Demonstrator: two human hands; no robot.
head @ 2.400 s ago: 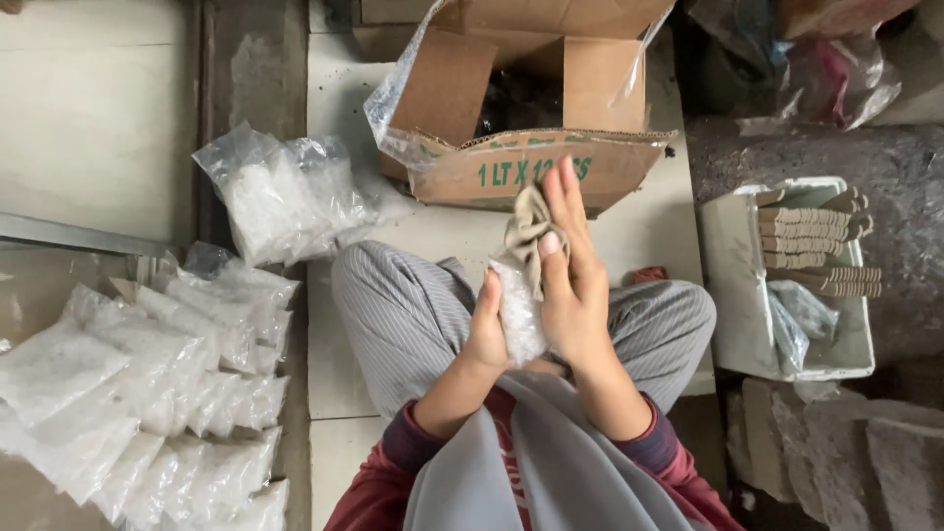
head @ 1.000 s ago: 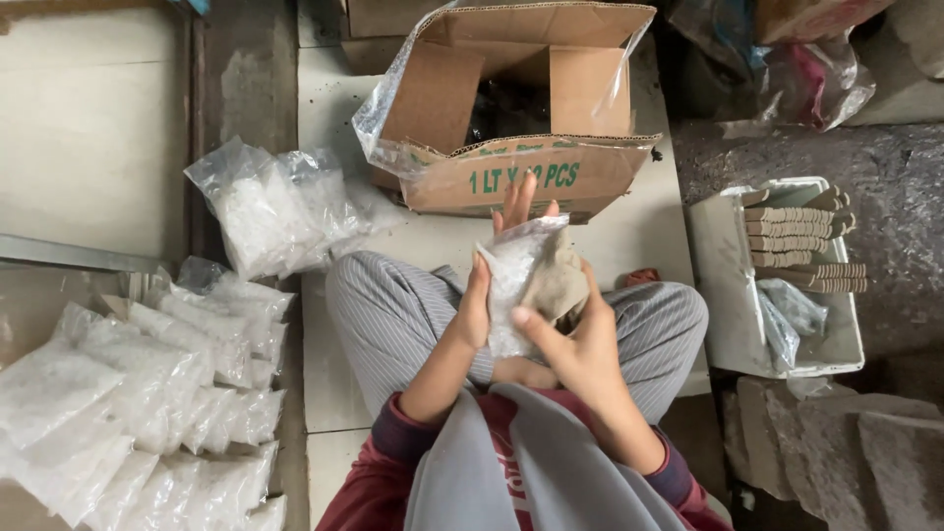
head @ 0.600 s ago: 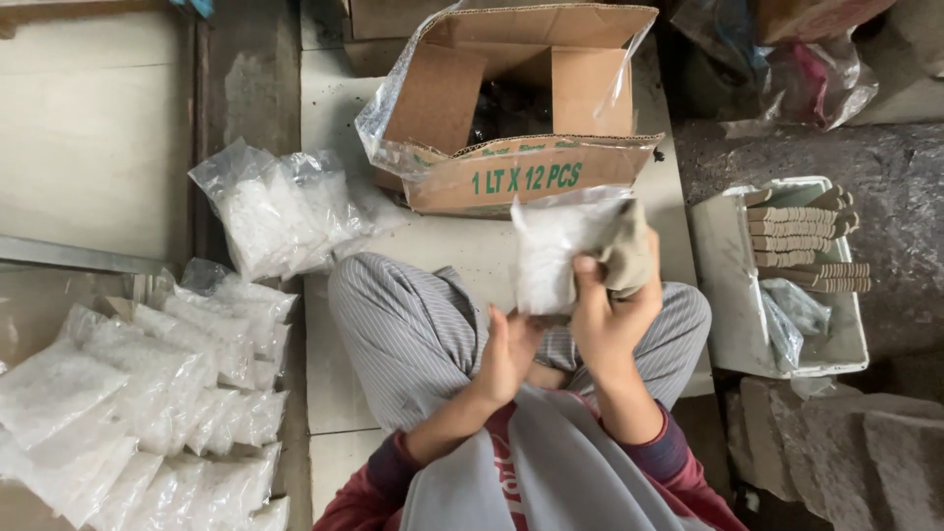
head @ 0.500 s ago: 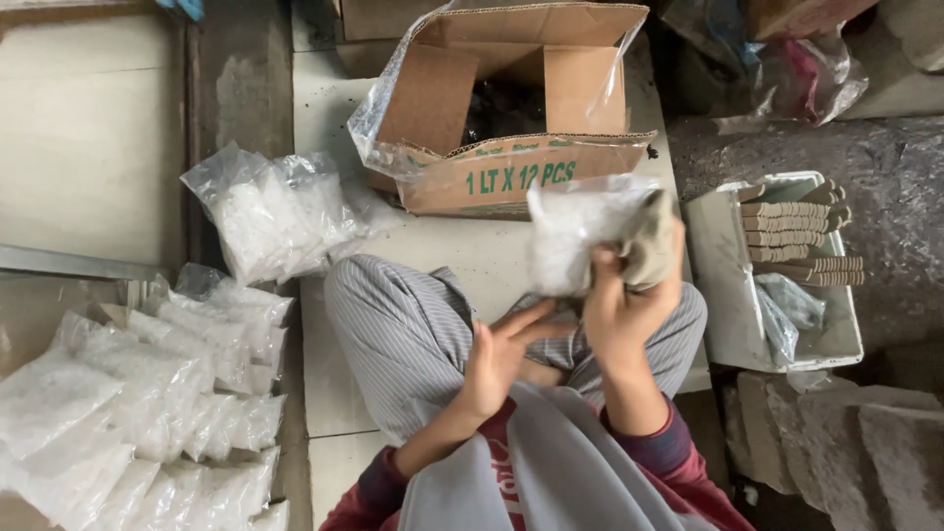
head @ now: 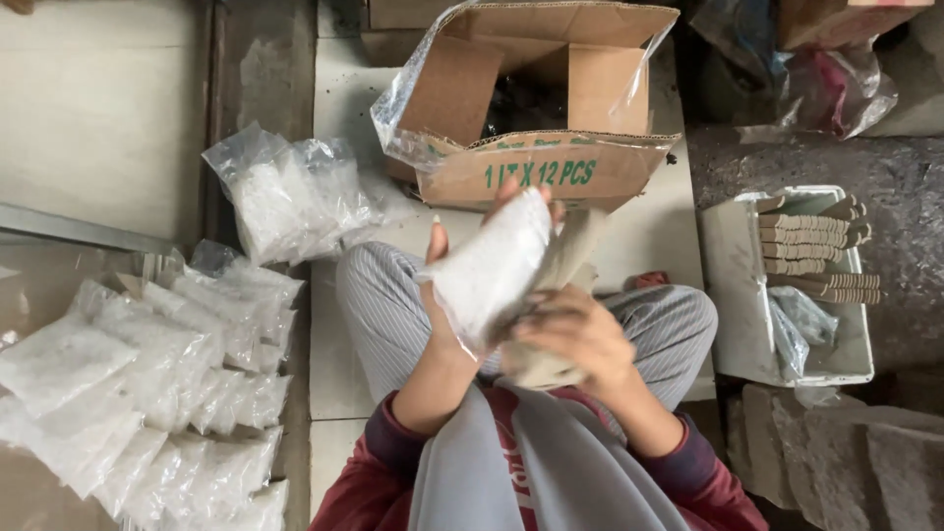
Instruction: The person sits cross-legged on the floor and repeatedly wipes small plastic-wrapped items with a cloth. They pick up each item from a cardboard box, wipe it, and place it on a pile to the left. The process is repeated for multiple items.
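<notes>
We hold a small clear plastic bag of white granules (head: 489, 270) up over our lap, tilted, between both hands. Our right hand (head: 575, 334) is closed around its lower end, fingers curled over the plastic and a piece of beige cloth (head: 568, 264) that sits behind the bag. Our left hand (head: 454, 295) lies flat against the bag's back, thumb up along its edge, fingertips showing past the top. Below the hands are our striped trousers (head: 383, 305), legs crossed on the pale floor. To our left lies a heap of filled bags of the same kind (head: 138, 383), and a further bunch (head: 290, 197) just beyond our knee. To our right stands a white tray (head: 737, 295) with a stack of brown card pieces (head: 811, 246). Farthest ahead sits an open cardboard box (head: 536, 108) lined with clear plastic.
</notes>
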